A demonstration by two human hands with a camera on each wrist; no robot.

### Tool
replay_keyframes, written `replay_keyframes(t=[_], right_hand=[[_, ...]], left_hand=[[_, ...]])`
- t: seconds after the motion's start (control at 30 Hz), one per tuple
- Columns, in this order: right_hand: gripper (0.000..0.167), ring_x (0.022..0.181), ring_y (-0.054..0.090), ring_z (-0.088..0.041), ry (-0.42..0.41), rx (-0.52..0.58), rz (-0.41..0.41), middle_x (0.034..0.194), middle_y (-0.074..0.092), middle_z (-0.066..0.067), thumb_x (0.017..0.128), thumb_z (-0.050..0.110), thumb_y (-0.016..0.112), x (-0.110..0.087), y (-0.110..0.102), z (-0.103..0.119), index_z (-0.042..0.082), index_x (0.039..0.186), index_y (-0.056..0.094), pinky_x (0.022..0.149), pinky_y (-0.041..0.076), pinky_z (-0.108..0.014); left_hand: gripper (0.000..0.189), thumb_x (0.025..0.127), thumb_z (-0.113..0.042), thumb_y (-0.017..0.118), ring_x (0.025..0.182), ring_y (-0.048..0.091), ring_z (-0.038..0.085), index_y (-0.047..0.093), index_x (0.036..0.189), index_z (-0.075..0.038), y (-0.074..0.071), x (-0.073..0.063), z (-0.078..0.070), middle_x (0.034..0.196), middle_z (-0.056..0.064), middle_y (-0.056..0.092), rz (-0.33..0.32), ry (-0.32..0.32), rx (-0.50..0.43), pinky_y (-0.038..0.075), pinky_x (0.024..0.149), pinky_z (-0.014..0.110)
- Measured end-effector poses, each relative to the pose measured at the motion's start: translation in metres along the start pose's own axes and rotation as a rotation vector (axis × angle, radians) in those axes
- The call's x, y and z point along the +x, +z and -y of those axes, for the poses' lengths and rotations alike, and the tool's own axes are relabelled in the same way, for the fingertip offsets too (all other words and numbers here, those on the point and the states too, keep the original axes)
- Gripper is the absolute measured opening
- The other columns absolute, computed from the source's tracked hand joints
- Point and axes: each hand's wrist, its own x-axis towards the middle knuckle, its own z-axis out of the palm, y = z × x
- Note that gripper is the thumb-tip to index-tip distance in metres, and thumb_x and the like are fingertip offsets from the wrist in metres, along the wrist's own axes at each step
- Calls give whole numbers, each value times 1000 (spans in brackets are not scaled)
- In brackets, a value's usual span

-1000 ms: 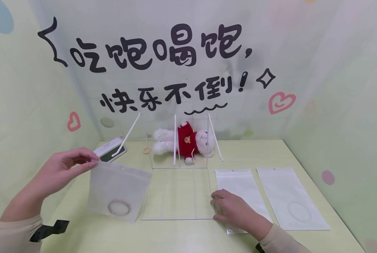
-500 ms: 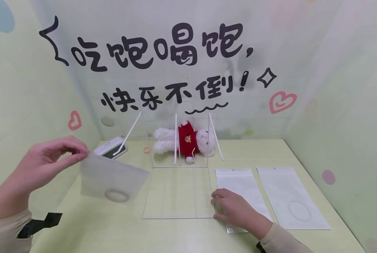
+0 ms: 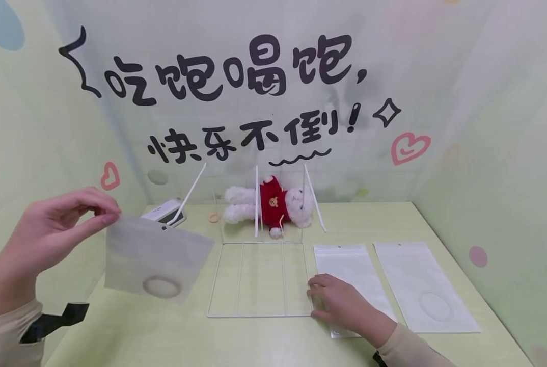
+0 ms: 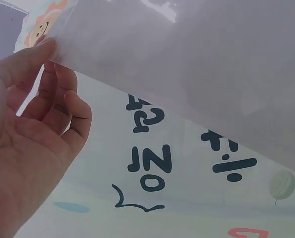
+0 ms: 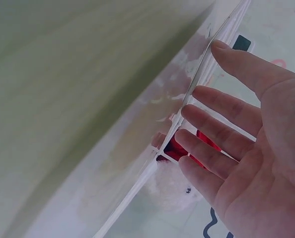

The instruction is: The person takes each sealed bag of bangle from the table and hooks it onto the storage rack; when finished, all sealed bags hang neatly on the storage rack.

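Note:
At the left, my left hand (image 3: 58,232) pinches the top left corner of a translucent white zip bag (image 3: 159,257) between thumb and fingers. A ring shape (image 3: 162,286) shows through the bag's lower part. In the left wrist view the bag (image 4: 202,64) spreads out from the fingertips. The bag's top edge meets the tip of the left hook (image 3: 188,194) of a white wire rack (image 3: 255,316) in the head view. My right hand (image 3: 342,302) rests at the right side of the rack's base; in the right wrist view its fairly straight fingertips (image 5: 192,111) touch the wire.
Two more white bags lie at the right: a near one (image 3: 342,260) partly under my right hand, and a far one (image 3: 415,280) with a ring shape inside. Behind the rack lie a plush toy (image 3: 273,204) in red, a white device (image 3: 163,209) and a small ring (image 3: 214,217).
My left hand has moved left and up with the bag, whose top edge has come to the left hook's tip. The right hand stays at the rack.

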Motion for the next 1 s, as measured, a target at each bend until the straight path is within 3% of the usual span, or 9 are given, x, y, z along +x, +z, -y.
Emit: replay_keyframes(t=[0.2, 0.47, 0.87, 1.0], right_hand=[[38, 122, 64, -24, -7, 11, -9, 127, 70, -6, 79, 32, 86, 0, 1, 0, 10, 109, 78, 103, 57, -40], [37, 123, 63, -25, 11, 17, 20, 129, 69, -6, 81, 31, 85, 0, -2, 3, 9, 111, 77, 104, 57, -41], [37, 122, 64, -25, -4, 7, 3, 128, 69, -7, 80, 30, 86, -1, -2, 2, 9, 110, 77, 102, 58, -40], [38, 122, 64, -25, -3, 9, 8, 129, 69, -7, 80, 30, 86, 0, -1, 3, 9, 110, 77, 103, 58, -40]], left_hand=[[26, 78, 36, 60, 105, 61, 23, 63, 101, 24, -1, 4, -1, 101, 18, 71, -19, -27, 49, 54, 95, 19], [24, 79, 34, 62, 95, 62, 20, 64, 100, 24, 1, 9, 5, 101, 17, 72, -26, 7, 61, 52, 91, 19], [29, 78, 31, 65, 87, 61, 13, 69, 102, 16, 5, 20, 31, 95, 6, 75, -96, -61, 274, 51, 84, 16], [26, 80, 30, 64, 83, 62, 12, 70, 101, 16, 7, 23, 41, 94, 4, 75, -140, -71, 268, 51, 76, 15]])
